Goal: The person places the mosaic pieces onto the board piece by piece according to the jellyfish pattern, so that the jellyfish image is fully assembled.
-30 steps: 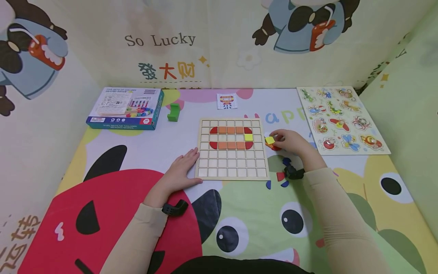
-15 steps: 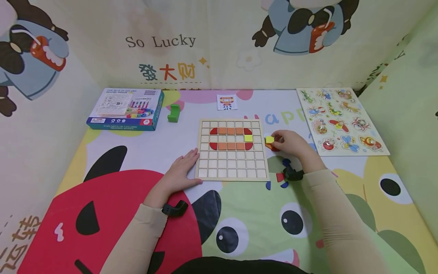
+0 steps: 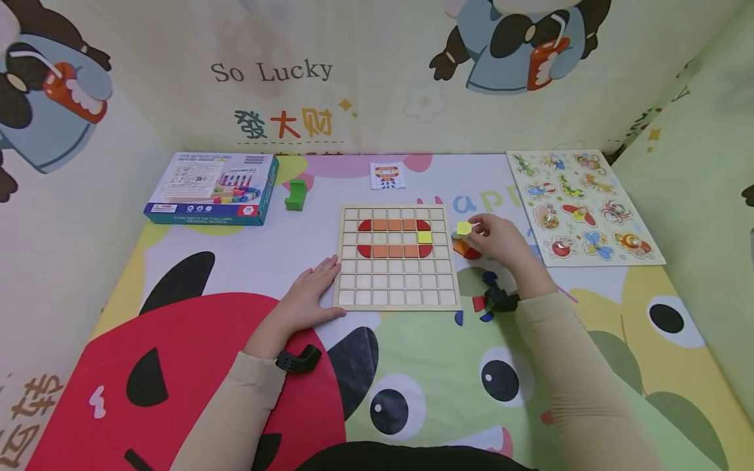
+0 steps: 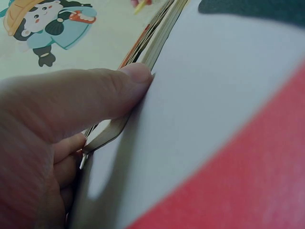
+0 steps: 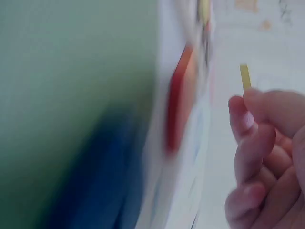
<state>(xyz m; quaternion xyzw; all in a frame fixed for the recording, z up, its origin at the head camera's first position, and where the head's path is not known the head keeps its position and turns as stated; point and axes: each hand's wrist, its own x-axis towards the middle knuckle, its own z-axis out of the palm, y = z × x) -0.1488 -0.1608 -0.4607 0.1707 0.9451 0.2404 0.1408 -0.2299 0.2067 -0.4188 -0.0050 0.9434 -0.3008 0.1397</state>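
Note:
A wooden grid board (image 3: 397, 308) lies on the table with red and orange pieces in two rows and one yellow square at the right between them. My left hand (image 3: 305, 299) rests against the board's lower left corner, fingers extended; its thumb (image 4: 114, 88) lies along the board's edge in the left wrist view. Right of the board, my right hand (image 3: 501, 245) pinches a yellow square tile (image 3: 463, 228) between thumb and finger. Edge-on, that tile looks like a thin strip in the right wrist view. Orange (image 3: 460, 246) and red pieces (image 3: 473, 254) lie just below it.
Blue rounded pieces (image 3: 459, 318) and a red one (image 3: 478, 303) lie near the right wristband (image 3: 501, 300). A small pattern card (image 3: 387, 175), a green block (image 3: 296, 195) and a box (image 3: 209, 190) stand behind. An insect puzzle board (image 3: 584, 208) lies far right.
My right hand has lifted the yellow tile up and away from the orange and red pieces, which now show more. The left hand stays at the board's corner.

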